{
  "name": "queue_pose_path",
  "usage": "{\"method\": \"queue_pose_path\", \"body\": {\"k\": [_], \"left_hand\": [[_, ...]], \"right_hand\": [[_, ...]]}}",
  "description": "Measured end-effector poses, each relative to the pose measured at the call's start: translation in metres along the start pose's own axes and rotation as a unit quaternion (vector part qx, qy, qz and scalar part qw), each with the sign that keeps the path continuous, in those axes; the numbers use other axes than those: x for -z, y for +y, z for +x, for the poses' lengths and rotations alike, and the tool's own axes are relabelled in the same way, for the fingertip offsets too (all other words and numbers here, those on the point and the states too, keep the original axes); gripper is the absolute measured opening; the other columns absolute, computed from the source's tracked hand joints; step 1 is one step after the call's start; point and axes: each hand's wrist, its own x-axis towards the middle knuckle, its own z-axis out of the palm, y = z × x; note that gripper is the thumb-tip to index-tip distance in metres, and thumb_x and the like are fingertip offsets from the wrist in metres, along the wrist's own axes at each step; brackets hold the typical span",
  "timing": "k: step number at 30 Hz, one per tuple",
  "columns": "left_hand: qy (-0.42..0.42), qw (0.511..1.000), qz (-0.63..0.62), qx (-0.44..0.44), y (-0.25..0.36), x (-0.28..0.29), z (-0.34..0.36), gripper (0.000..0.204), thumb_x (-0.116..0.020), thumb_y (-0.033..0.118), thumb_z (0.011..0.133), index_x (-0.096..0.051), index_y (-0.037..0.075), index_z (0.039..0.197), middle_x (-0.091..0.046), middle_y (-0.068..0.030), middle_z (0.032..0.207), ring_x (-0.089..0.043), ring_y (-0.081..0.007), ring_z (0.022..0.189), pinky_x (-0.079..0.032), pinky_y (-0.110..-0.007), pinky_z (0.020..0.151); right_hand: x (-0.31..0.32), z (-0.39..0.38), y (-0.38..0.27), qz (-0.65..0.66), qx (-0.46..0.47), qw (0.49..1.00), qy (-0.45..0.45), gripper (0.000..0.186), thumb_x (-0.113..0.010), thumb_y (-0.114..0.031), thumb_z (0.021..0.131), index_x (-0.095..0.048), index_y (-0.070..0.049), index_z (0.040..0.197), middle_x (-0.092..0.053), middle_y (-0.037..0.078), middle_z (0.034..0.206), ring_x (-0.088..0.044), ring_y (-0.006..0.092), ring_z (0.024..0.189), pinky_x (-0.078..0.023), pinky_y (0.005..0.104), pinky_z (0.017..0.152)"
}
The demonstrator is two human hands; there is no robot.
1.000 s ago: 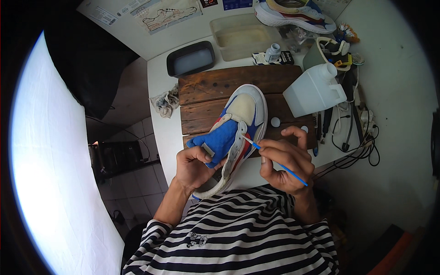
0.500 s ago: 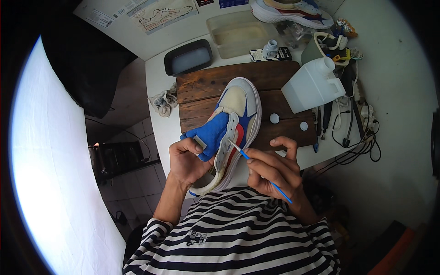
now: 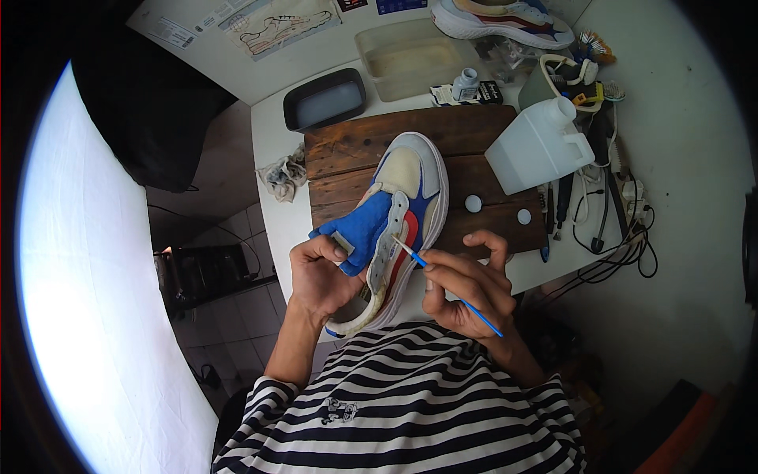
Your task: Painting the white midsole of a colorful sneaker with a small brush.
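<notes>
A sneaker (image 3: pixel 401 170) in white, cream, blue and red lies slanted over the near edge of a dark wooden board (image 3: pixel 339 148), its toe pointing away from me. My left hand (image 3: pixel 320 276) is closed on the blue tongue (image 3: pixel 365 227), pulling it out to the left, with the thumb on a pale label. Between the fingers of my right hand (image 3: pixel 470 288) is a thin blue paintbrush (image 3: pixel 418 257). Its bristle tip meets the grey-white eyelet strip (image 3: pixel 388 241) of the sneaker. Part of the heel is hidden behind my left hand and striped shirt.
Two white caps (image 3: pixel 473 204) lie on the board, beside a translucent jug (image 3: pixel 537 146). Behind are a dark tray (image 3: pixel 324 99), a clear tub (image 3: pixel 410 59), a small bottle (image 3: pixel 466 83) and another sneaker (image 3: pixel 505 28). A crumpled rag (image 3: pixel 282 175) sits left, tangled cables (image 3: pixel 632 237) right.
The brush tip and my right hand have shifted slightly up and left along the eyelet strip. The sneaker has moved very slightly left; my left hand keeps its hold on the tongue.
</notes>
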Motion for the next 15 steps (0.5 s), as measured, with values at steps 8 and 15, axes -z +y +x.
{"method": "queue_pose_path", "body": {"k": [8, 15], "left_hand": [[-0.022, 1.0, -0.006, -0.005, 0.001, 0.005, -0.001, 0.066, -0.048, 0.01, 0.072, -0.049, -0.014, 0.133, -0.06, -0.0259, 0.13, -0.059, -0.0351, 0.12, -0.042, -0.045, 0.11], [-0.004, 1.0, 0.005, -0.009, 0.0, 0.009, 0.001, 0.068, -0.047, 0.011, 0.072, -0.047, -0.015, 0.135, -0.059, -0.0265, 0.132, -0.059, -0.0353, 0.12, -0.041, -0.044, 0.11]], "right_hand": [[0.003, 0.001, 0.001, -0.01, -0.009, 1.0, 0.006, 0.023, -0.069, -0.003, 0.083, -0.062, -0.005, 0.104, -0.074, 0.009, 0.092, -0.069, 0.0131, 0.067, -0.043, 0.0461, 0.095], [0.003, 0.0, -0.007, 0.038, -0.011, 0.999, -0.003, 0.024, -0.07, -0.002, 0.082, -0.062, -0.005, 0.104, -0.074, 0.008, 0.091, -0.07, 0.0129, 0.067, -0.042, 0.0448, 0.096]]}}
